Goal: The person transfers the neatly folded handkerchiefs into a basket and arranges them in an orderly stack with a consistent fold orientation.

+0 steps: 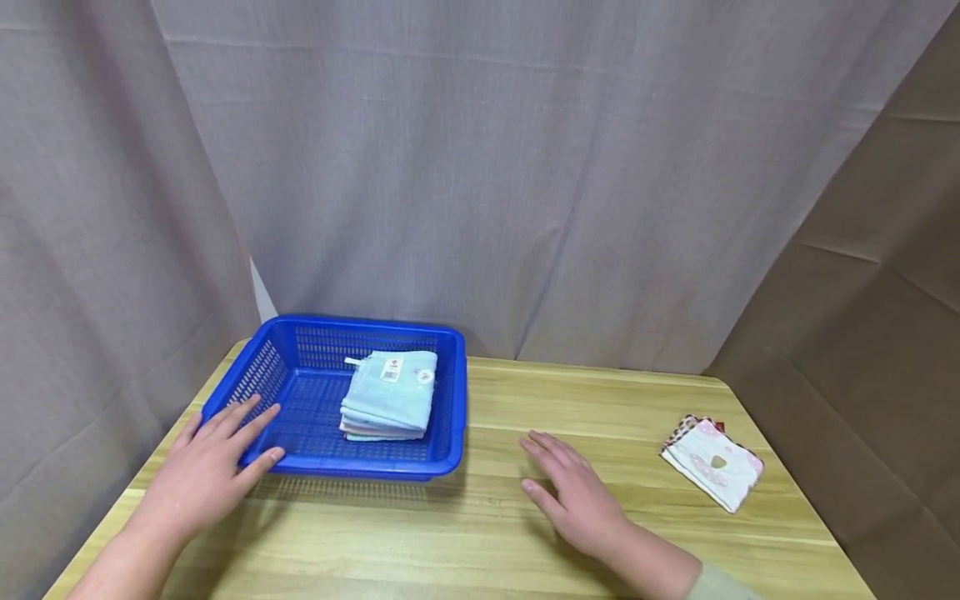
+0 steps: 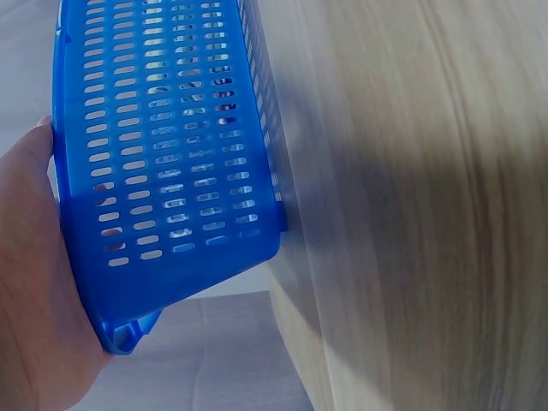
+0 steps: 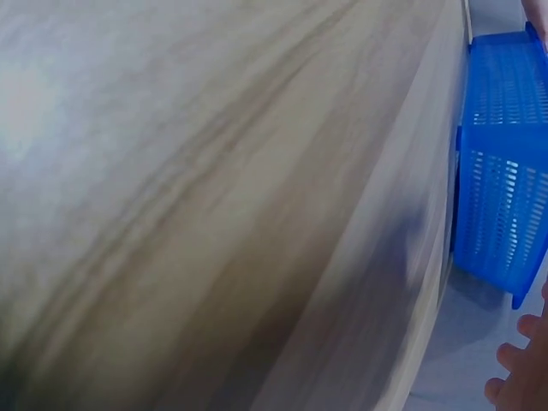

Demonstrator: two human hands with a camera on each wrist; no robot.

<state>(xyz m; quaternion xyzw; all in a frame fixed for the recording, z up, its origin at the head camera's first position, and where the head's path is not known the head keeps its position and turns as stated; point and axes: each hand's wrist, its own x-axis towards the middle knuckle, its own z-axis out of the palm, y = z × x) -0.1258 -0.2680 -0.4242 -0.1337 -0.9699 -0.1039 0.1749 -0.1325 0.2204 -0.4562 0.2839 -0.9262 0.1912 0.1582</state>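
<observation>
A blue plastic basket [image 1: 330, 467] with slotted sides stands at the left of the wooden table. Over its near left corner rests my left hand [image 1: 213, 467], fingers spread and extended past the rim; the left wrist view has this hand [image 2: 38, 274] against the rim of the basket [image 2: 171, 154]. Inside, toward the right, lies a stack of folded small towels [image 1: 390, 392], a light blue one with a white label on top. My right hand [image 1: 577, 496] hovers over the table right of the basket, fingers extended and holding nothing.
At the table's right side lies a folded white towel [image 1: 712, 467] with pink spots and a dark patterned edge. Grey curtain [image 1: 480, 167] hangs behind the table [image 1: 510, 400], and brown cloth [image 1: 877, 350] hangs along the right.
</observation>
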